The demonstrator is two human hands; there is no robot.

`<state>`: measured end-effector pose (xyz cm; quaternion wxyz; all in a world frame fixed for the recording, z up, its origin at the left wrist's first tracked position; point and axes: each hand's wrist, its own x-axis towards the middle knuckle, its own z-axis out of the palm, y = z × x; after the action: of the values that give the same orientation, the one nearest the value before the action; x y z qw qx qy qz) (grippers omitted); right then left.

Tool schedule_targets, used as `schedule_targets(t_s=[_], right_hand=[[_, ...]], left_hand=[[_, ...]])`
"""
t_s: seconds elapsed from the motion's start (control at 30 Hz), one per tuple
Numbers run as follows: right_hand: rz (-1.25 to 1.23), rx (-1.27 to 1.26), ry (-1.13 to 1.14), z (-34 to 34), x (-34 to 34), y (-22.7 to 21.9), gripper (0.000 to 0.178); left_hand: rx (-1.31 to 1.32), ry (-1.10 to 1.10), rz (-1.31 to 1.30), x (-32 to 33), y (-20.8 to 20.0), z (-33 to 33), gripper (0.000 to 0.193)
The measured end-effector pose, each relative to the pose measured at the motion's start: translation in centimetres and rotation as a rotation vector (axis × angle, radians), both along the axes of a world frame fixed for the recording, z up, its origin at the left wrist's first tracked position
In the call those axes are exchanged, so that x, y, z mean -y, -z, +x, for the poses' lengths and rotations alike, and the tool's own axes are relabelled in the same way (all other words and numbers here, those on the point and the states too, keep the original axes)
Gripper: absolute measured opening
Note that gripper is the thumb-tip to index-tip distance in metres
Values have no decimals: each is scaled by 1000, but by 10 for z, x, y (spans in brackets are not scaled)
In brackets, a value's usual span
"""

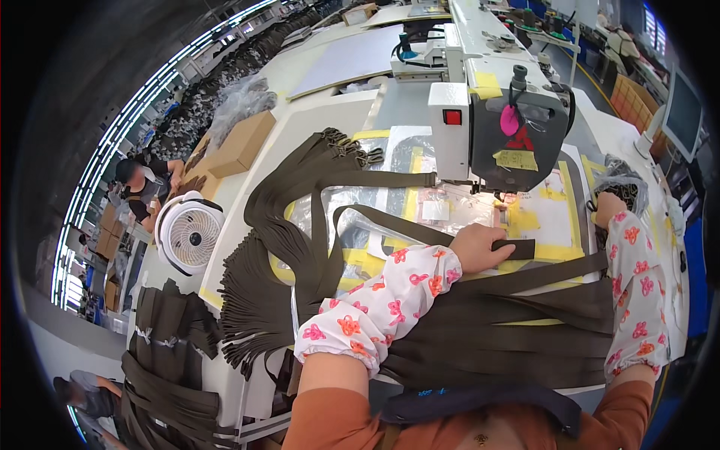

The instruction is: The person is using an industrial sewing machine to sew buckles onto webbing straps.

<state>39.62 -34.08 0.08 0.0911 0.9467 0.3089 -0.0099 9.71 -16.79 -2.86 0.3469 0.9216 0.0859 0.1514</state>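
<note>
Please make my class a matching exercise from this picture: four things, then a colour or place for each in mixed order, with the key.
Things
1. fan
2. left hand
3. square switch
4. right hand

Colours and places
A. on a dark strap
B. beside a clear bag
C. white
D. red

Pairs: 1-C, 2-A, 3-D, 4-B
</note>
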Motion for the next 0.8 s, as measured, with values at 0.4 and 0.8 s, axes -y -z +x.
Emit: schedule_targets(t_s=[0.4, 0.8], right_hand=[[812, -1087, -361, -137, -40, -22, 13], [898, -526, -747, -170, -44, 23, 20]], left_hand=[[264, -59, -350, -13, 15, 8, 18], [-83, 177, -300, -24, -10, 4, 28]])
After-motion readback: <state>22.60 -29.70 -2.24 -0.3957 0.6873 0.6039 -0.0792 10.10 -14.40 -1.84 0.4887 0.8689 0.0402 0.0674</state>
